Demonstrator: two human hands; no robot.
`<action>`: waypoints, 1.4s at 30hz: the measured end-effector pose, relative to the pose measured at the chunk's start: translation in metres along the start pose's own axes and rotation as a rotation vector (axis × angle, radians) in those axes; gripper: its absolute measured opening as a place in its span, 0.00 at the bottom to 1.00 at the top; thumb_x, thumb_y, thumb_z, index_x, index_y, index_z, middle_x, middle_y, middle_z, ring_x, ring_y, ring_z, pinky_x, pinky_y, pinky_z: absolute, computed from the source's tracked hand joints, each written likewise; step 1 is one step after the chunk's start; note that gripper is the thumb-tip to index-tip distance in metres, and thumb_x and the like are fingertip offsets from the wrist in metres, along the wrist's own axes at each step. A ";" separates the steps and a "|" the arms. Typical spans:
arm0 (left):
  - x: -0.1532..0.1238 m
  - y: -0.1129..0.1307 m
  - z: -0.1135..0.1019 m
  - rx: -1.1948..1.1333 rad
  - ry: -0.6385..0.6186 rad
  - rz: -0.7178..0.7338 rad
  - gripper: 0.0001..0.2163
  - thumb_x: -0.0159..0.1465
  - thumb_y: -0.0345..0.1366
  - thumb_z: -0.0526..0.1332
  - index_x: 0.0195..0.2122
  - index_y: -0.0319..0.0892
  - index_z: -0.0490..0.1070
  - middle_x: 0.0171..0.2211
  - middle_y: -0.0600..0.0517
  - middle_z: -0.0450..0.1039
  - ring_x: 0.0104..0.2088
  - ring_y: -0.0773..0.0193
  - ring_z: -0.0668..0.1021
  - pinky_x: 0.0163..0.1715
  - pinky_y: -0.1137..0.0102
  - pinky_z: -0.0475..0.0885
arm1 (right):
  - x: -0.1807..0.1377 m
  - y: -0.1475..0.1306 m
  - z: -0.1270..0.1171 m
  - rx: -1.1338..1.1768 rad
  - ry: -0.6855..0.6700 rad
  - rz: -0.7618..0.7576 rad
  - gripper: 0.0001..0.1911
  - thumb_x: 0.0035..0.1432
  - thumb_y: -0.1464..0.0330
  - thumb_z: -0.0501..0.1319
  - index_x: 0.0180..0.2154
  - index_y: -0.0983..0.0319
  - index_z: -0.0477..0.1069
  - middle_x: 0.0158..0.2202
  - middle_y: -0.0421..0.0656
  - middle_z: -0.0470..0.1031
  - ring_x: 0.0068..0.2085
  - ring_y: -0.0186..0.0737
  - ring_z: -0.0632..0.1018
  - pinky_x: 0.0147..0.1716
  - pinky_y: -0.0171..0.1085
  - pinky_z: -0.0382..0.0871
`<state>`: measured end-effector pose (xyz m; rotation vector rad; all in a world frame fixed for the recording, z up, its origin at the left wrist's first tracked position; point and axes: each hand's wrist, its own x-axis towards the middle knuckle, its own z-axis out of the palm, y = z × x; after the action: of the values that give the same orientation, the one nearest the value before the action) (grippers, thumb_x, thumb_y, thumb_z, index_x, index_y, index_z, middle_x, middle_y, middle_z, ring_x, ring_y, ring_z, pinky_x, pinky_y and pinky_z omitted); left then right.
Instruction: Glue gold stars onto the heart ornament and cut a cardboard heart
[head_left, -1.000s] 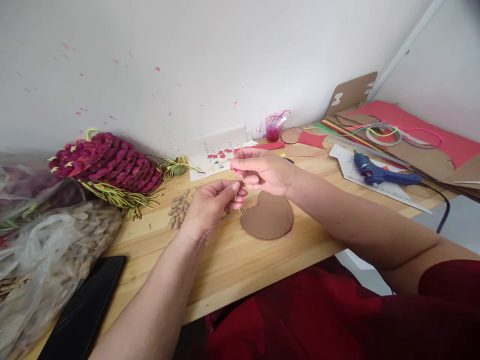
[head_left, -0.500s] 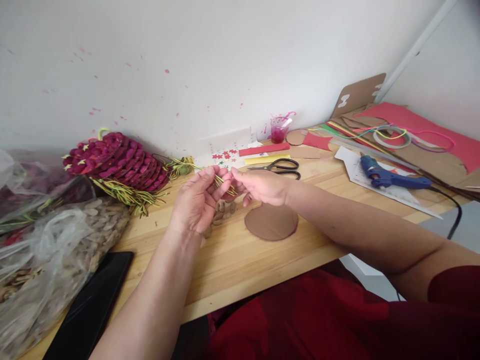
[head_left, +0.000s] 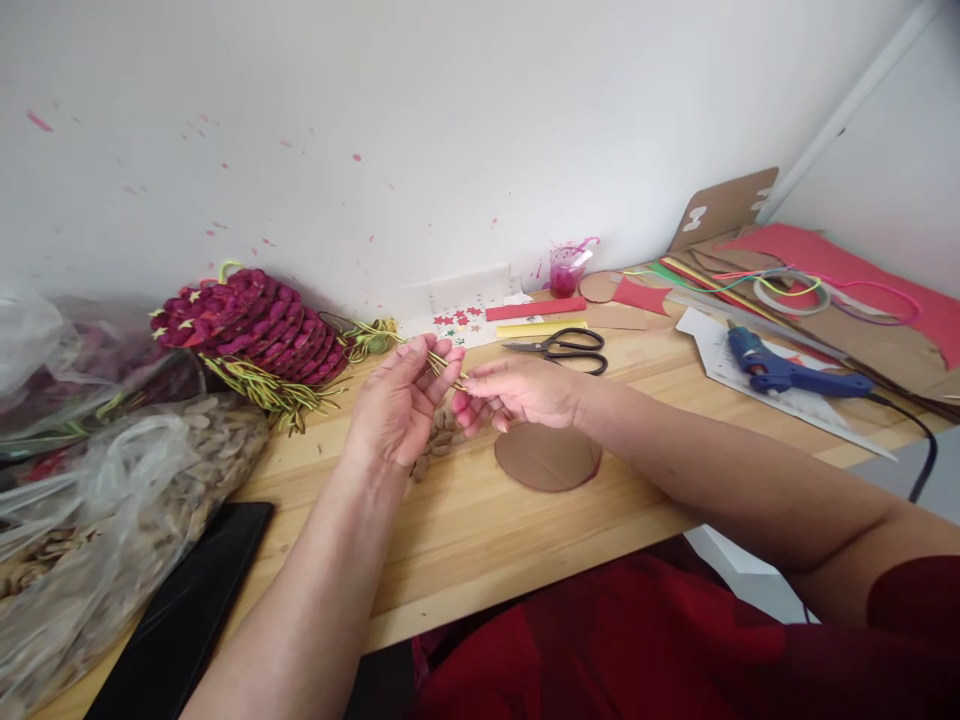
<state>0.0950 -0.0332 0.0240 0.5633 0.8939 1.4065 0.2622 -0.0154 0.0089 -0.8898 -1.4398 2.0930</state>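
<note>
Strands of yellow-green cord (head_left: 444, 372) run between my two hands above the table. My left hand (head_left: 401, 400) pinches the cord between thumb and fingers, palm turned up. At the cord's near end, my right hand (head_left: 521, 392) is closed on it with thumb and fingertips. The cord trails back to a small ball of green cord (head_left: 375, 340). Below my hands lie several brown shell-like pieces (head_left: 433, 450), partly hidden. A round cardboard disc (head_left: 547, 460) rests just in front of my right hand. Black-handled scissors (head_left: 574, 345) lie beyond it.
Left stand a magenta layered craft piece with tassels (head_left: 262, 325), a plastic bag of brown pieces (head_left: 172, 470) and a black flat object (head_left: 187, 610). Right lies a blue glue gun (head_left: 795, 375) near cardboard and red paper (head_left: 840, 260). Star stickers (head_left: 459, 322) and a pink-stained cup (head_left: 566, 272) are behind.
The view has shifted slightly. My right hand has moved a little lower along the cord, and its fingers have curled in; the left hand keeps its hold.
</note>
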 end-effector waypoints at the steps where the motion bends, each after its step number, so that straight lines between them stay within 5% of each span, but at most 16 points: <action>1: 0.000 0.000 0.000 -0.004 0.004 0.001 0.08 0.69 0.26 0.56 0.35 0.35 0.75 0.32 0.48 0.79 0.36 0.66 0.84 0.41 0.75 0.80 | 0.000 0.000 0.000 -0.005 -0.001 -0.004 0.12 0.65 0.64 0.60 0.33 0.66 0.75 0.31 0.46 0.78 0.33 0.37 0.81 0.21 0.29 0.60; 7: 0.000 0.000 -0.001 -0.043 0.005 0.021 0.10 0.70 0.26 0.55 0.33 0.36 0.74 0.31 0.49 0.80 0.35 0.66 0.84 0.37 0.76 0.80 | -0.005 -0.005 0.004 -0.281 0.016 0.005 0.12 0.66 0.67 0.58 0.30 0.65 0.74 0.30 0.45 0.79 0.30 0.35 0.79 0.21 0.29 0.61; 13: 0.000 0.002 -0.003 -0.029 0.028 0.048 0.08 0.69 0.26 0.57 0.34 0.36 0.74 0.32 0.49 0.80 0.35 0.67 0.83 0.42 0.75 0.80 | -0.012 -0.015 -0.010 -0.707 0.096 -0.102 0.06 0.58 0.69 0.65 0.38 0.61 0.80 0.38 0.44 0.83 0.37 0.40 0.80 0.36 0.36 0.71; 18: 0.000 -0.001 -0.002 -0.015 0.018 0.037 0.08 0.69 0.27 0.57 0.34 0.37 0.74 0.32 0.49 0.80 0.37 0.67 0.83 0.45 0.74 0.78 | -0.011 -0.016 -0.015 -0.565 0.163 -0.256 0.15 0.59 0.68 0.65 0.48 0.60 0.78 0.51 0.45 0.80 0.51 0.45 0.78 0.49 0.42 0.69; 28: -0.003 -0.003 0.000 -0.035 -0.028 -0.001 0.07 0.69 0.27 0.56 0.35 0.36 0.73 0.32 0.49 0.79 0.36 0.65 0.84 0.36 0.75 0.79 | -0.003 0.001 0.009 -0.550 0.161 -0.273 0.15 0.69 0.65 0.53 0.32 0.63 0.71 0.31 0.41 0.74 0.33 0.36 0.74 0.39 0.36 0.67; 32: -0.003 -0.002 -0.003 -0.001 -0.068 0.022 0.06 0.67 0.26 0.59 0.33 0.36 0.72 0.32 0.48 0.79 0.38 0.64 0.84 0.20 0.84 0.69 | -0.005 0.001 0.011 -0.657 0.165 -0.252 0.17 0.69 0.64 0.53 0.29 0.62 0.69 0.27 0.40 0.72 0.31 0.35 0.73 0.35 0.35 0.65; 35: -0.004 -0.003 -0.003 0.018 -0.111 0.053 0.05 0.63 0.26 0.63 0.29 0.37 0.72 0.35 0.48 0.79 0.40 0.64 0.83 0.19 0.85 0.66 | -0.005 0.003 0.014 -0.702 0.122 -0.223 0.17 0.69 0.64 0.52 0.29 0.62 0.70 0.28 0.41 0.73 0.31 0.36 0.74 0.35 0.36 0.66; 39: -0.008 -0.005 0.000 0.112 -0.137 0.052 0.07 0.57 0.29 0.70 0.27 0.36 0.73 0.35 0.49 0.80 0.28 0.73 0.80 0.24 0.83 0.71 | -0.005 0.005 0.013 -0.764 0.102 -0.178 0.17 0.69 0.65 0.51 0.30 0.62 0.73 0.29 0.43 0.76 0.31 0.38 0.75 0.35 0.38 0.67; 42: -0.010 -0.005 0.000 0.234 -0.172 0.053 0.10 0.53 0.35 0.74 0.30 0.36 0.75 0.32 0.48 0.80 0.22 0.74 0.76 0.24 0.79 0.72 | -0.004 0.003 0.006 -0.749 0.108 -0.232 0.09 0.63 0.69 0.57 0.34 0.61 0.76 0.35 0.43 0.80 0.37 0.41 0.77 0.42 0.40 0.67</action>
<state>0.0982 -0.0432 0.0219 0.8778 0.9151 1.2867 0.2602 -0.0231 0.0086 -1.0045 -2.1858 1.3041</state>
